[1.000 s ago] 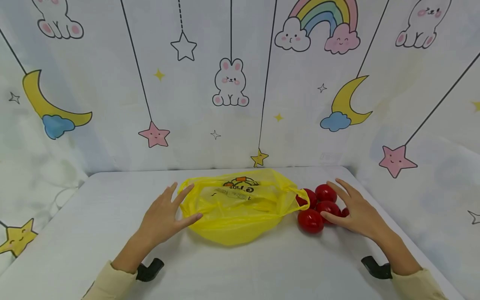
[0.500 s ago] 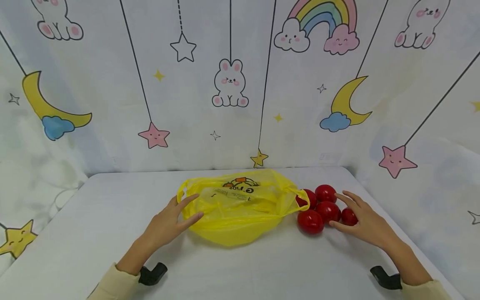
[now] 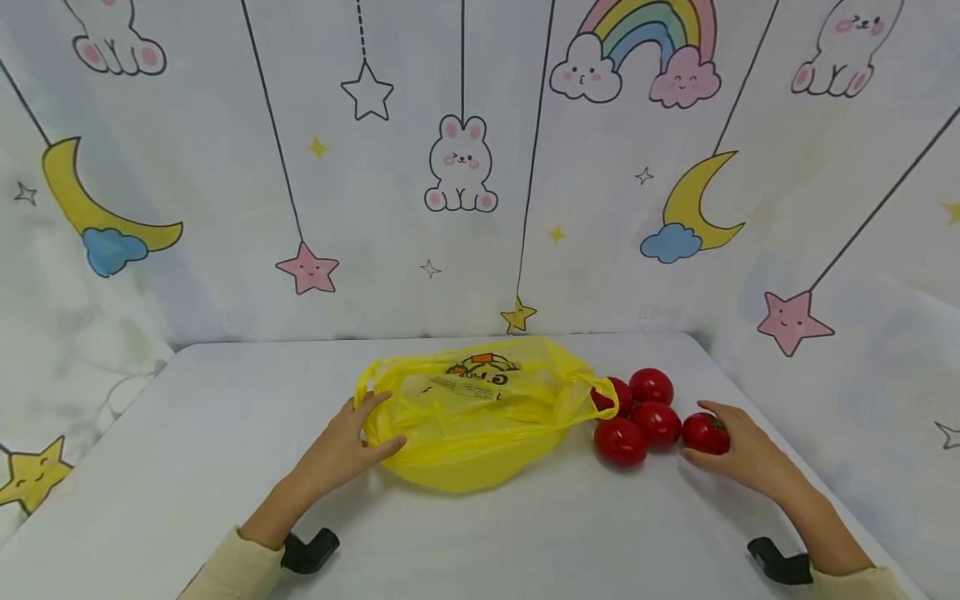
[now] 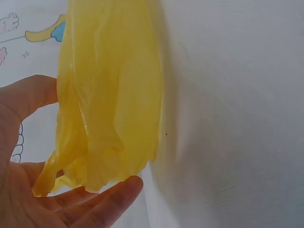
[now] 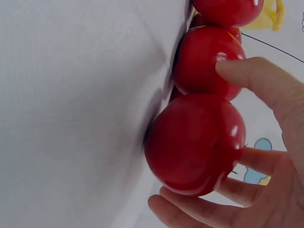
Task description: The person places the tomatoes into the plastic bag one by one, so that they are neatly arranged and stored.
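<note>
A yellow plastic bag (image 3: 457, 454) lies at the middle of the table, its printed side up. My left hand (image 3: 335, 447) is at its left end, thumb and fingers spread about the handle; in the left wrist view the fingers (image 4: 107, 204) reach below the crumpled plastic without closing on it. My right hand (image 3: 750, 454) curls thumb and fingers round the rightmost red tomato (image 3: 703, 434), whose green stem end shows. In the right wrist view this tomato (image 5: 194, 145) sits in front of the fingers (image 5: 190, 204).
Several more red tomatoes (image 3: 656, 425) cluster between the bag and the right hand, one partly behind the bag's right handle (image 3: 609, 408). A white table (image 3: 480, 550) bears everything. Behind it hangs a cloth (image 3: 390, 208) with cartoon drawings.
My right hand has moved right and down from above the cluster onto the rightmost tomato, which has turned slightly. My left hand has lowered a little beside the bag's left handle.
</note>
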